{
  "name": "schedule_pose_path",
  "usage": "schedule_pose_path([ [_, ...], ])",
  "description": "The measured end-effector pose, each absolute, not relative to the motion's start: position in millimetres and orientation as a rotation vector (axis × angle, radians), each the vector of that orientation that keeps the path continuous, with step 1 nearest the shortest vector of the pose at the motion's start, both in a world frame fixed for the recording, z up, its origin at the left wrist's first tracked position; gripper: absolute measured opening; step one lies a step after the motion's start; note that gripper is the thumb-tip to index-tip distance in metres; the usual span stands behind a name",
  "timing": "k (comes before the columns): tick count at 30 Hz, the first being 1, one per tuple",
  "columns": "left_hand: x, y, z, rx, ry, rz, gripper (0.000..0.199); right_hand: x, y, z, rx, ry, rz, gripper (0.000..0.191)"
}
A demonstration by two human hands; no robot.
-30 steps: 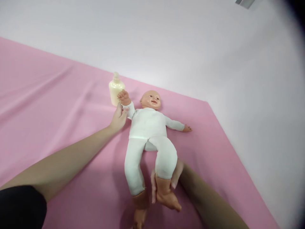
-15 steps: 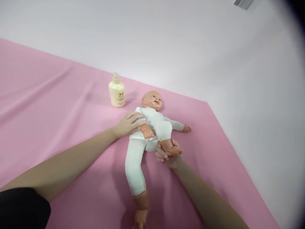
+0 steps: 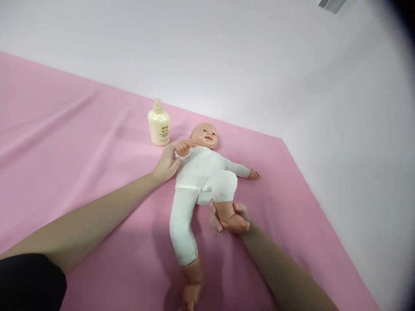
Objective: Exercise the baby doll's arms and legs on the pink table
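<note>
A baby doll (image 3: 197,166) in a white long-sleeved top and white trousers lies on its back on a pink sheet (image 3: 106,172). My left hand (image 3: 165,166) is closed around the doll's forearm on the left side, with the doll's small fist showing above my fingers beside its head. Lower down, my right hand (image 3: 241,211) wraps the ankle of the doll's bent leg from behind; some of its fingers are hidden by the doll's foot (image 3: 231,218). The doll's other leg (image 3: 183,229) stretches straight towards me.
A cream pump bottle (image 3: 159,127) with a printed label stands upright left of the doll's head, close to my left hand. The sheet's edge runs behind the bottle and down the right side. A pale surface (image 3: 201,56) lies beyond it.
My left hand has drawn the doll's arm from across its belly up and outward beside its head. My right hand has lowered the bent leg slightly towards me. The doll's head has turned a little.
</note>
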State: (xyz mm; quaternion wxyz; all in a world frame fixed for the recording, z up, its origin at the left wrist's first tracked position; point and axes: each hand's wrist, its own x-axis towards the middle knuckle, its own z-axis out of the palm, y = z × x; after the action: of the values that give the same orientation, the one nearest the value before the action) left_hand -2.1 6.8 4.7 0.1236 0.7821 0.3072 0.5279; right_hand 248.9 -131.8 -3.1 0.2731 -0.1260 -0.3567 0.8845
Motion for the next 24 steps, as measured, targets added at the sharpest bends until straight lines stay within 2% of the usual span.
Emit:
schedule_pose_path([
  [4,-0.8,14.4,0.3,1.956,0.954,1.638,0.040,247.2,-130.7,-3.8,-0.169,-1.074,2.672,0.059],
  [10,-1.8,21.8,-1.1,1.765,0.959,1.667,0.037,239.4,-123.7,-5.1,0.064,-1.174,3.027,0.053],
  [18,-1.9,22.8,-3.0,1.788,1.018,1.644,0.036,238.8,-120.9,-9.1,0.178,-1.252,3.003,0.050],
  [24,-0.8,18.6,-0.7,1.790,0.971,1.642,0.037,238.5,-123.7,-8.1,0.386,-1.073,2.902,0.053],
])
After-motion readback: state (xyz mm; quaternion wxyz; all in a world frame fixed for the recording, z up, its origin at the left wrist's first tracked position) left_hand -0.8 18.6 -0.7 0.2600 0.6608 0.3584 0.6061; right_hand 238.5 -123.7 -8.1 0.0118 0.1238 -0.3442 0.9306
